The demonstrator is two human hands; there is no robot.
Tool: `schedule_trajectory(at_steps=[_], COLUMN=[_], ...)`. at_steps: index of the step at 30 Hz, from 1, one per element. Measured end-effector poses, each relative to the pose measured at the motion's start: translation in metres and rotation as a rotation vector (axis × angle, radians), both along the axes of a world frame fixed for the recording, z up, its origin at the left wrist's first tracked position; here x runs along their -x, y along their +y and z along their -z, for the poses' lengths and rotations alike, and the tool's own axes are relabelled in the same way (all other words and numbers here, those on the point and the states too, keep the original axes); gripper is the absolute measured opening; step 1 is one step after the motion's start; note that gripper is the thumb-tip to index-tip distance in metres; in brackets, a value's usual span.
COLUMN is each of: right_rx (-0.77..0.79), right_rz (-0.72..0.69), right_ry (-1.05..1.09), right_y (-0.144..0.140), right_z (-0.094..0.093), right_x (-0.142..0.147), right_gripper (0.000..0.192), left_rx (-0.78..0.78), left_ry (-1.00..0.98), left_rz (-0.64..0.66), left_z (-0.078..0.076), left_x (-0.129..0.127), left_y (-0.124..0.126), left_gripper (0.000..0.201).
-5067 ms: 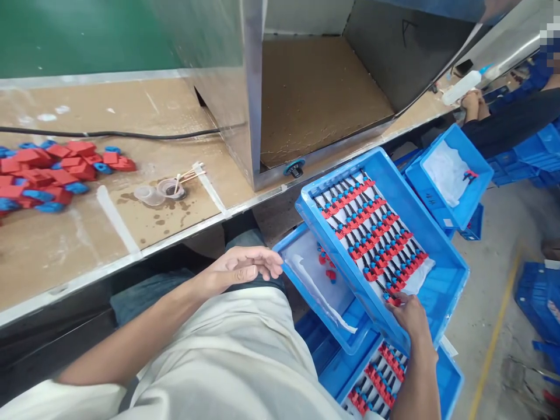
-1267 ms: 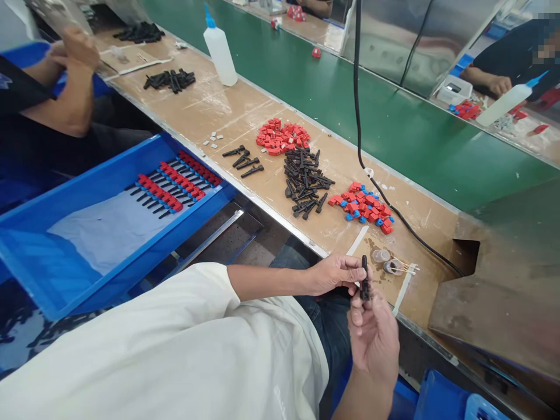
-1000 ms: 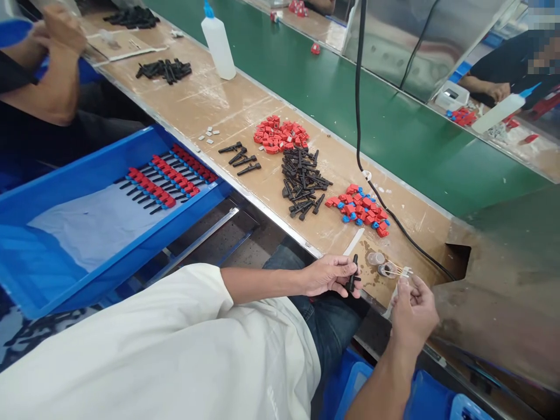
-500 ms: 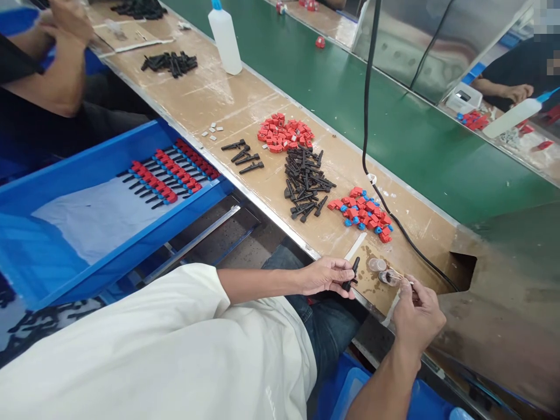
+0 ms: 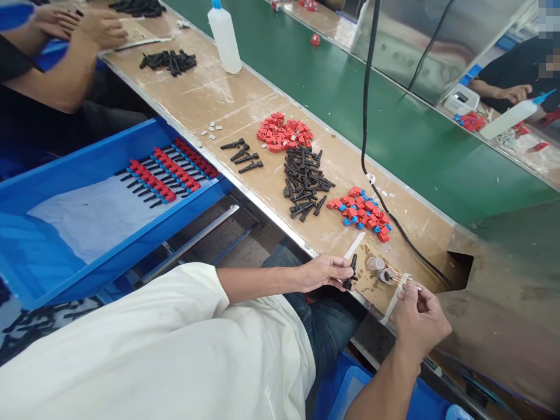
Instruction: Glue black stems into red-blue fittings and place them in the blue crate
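Observation:
My left hand (image 5: 322, 272) pinches a small black plastic pin (image 5: 351, 272) upright at the near edge of the brown bench (image 5: 245, 99). My right hand (image 5: 419, 318) grips the end of a thin swab stick (image 5: 400, 280) whose tip lies in a small clear cup (image 5: 385, 276). A second clear cup (image 5: 375, 263) stands just left of it, on a wet stained patch. Behind the hands lie a pile of black pins (image 5: 305, 182), a heap of red caps (image 5: 283, 133) and a heap of red-and-blue parts (image 5: 362, 212).
A blue tray (image 5: 52, 256) on my left holds rows of finished red-and-black pieces (image 5: 166, 172) on white paper. A white squeeze bottle (image 5: 224, 36) stands far back. A black cable (image 5: 365, 116) crosses the green belt (image 5: 394, 128). Another person's hands (image 5: 83, 26) work at the upper left; a steel box (image 5: 503, 303) stands right.
My view swung from the blue trays on the right to the bench. My right hand let go of the black pin, moved right and took the swab stick at the cup.

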State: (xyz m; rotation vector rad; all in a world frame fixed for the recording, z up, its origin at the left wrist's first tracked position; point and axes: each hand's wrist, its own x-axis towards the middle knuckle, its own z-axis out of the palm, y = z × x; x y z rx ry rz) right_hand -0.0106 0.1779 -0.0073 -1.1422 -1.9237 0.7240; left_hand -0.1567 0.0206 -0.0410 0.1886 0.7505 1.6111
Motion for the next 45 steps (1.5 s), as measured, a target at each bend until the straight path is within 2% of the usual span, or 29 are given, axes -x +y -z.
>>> schedule_trajectory(at_steps=[5,11,14,16,20,22,24,27,30,33,37,45], right_rx=[0.243,0.43,0.548,0.657,0.878,0.924,0.879,0.666,0.438,0.286,0.208,0.215], right_rz=[0.069,0.182,0.194,0.148,-0.052,-0.09,-0.062,-0.015,-0.039,-0.077,-0.109,-0.12], right_ry=[0.224,0.365,0.471,0.55,0.676,0.707,0.713,0.656,0.572,0.527,0.486,0.333], right_y=[0.0,0.003,0.005,0.008,0.013,0.011,0.003,-0.02,-0.049,-0.072,-0.087,-0.091], right_z=[0.005,0.008,0.008,0.007,-0.001,-0.007,-0.014,-0.025,-0.036,-0.044,-0.046,-0.042], right_x=[0.007,0.012,0.011,0.008,0.002,0.001,0.0,0.0,-0.001,-0.001,0.0,-0.002], right_gripper=[0.047,0.056,0.057,0.056,0.053,0.053,0.053,0.049,0.039,0.031,0.024,0.023], left_rx=[0.031,0.054,0.059,0.061,0.041,0.039,0.041,0.015,-0.007,-0.016,-0.016,-0.012], left_ry=[0.002,0.012,-0.004,-0.027,-0.08,-0.111,-0.144,-0.182,-0.19,-0.177,-0.17,-0.147], left_rz=[-0.001,0.017,0.016,0.013,0.025,0.027,0.027,0.04,0.055,0.071,0.07,0.059], left_z=[-0.001,-0.005,-0.008,-0.009,-0.01,-0.01,-0.012,-0.015,-0.019,-0.022,-0.023,-0.025], left_x=[-0.001,0.0,0.0,-0.001,-0.004,-0.005,-0.006,-0.007,-0.009,-0.011,-0.012,-0.011], left_y=[0.002,0.004,0.006,0.008,0.013,0.015,0.016,0.016,0.014,0.013,0.013,0.011], left_gripper=[0.06,0.059,0.059,0.059,0.056,0.052,0.048,0.05,0.049,0.046,0.052,0.055])
